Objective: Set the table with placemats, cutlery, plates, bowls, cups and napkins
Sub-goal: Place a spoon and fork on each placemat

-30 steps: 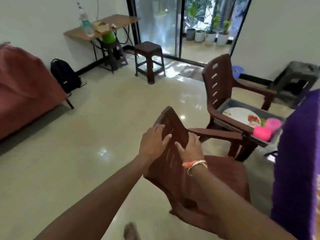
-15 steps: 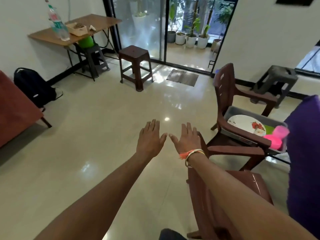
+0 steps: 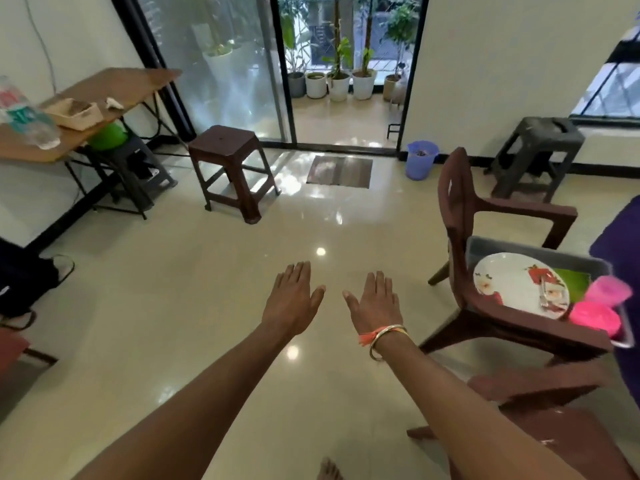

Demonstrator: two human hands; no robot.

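In the head view, both arms were stretched forward over the glossy floor (image 3: pixel 173 306). The left hand (image 3: pixel 292 299) and the right hand (image 3: pixel 375 303) were held side by side, palms down and fingers straight. Nothing was held in either, and a bangle (image 3: pixel 386 337) was worn on the right wrist. The tableware was gathered in a grey tray (image 3: pixel 519 245) set on the seat of a brown chair (image 3: pixel 457 209), to the right of the hands and apart from them. A white plate (image 3: pixel 512 282) with red printed figures lay flat toward the left end of the tray, with what looked like a fork (image 3: pixel 543 292) resting near the plate's right edge. A flat green sheet (image 3: pixel 573 280) was tucked under the plate's far side; whether it was a placemat or a napkin could not be told. Two pink cups (image 3: pixel 594 318) were crowded into the tray's right end, blurred in outline. A purple cloth (image 3: pixel 620 254) was cut off by the right edge of the frame, and it could not be told whether it covered the table. No laid place was shown anywhere, so the task was judged to be barely begun. Everything in the tray remained to be carried over and set out, and no bowls could be made out.
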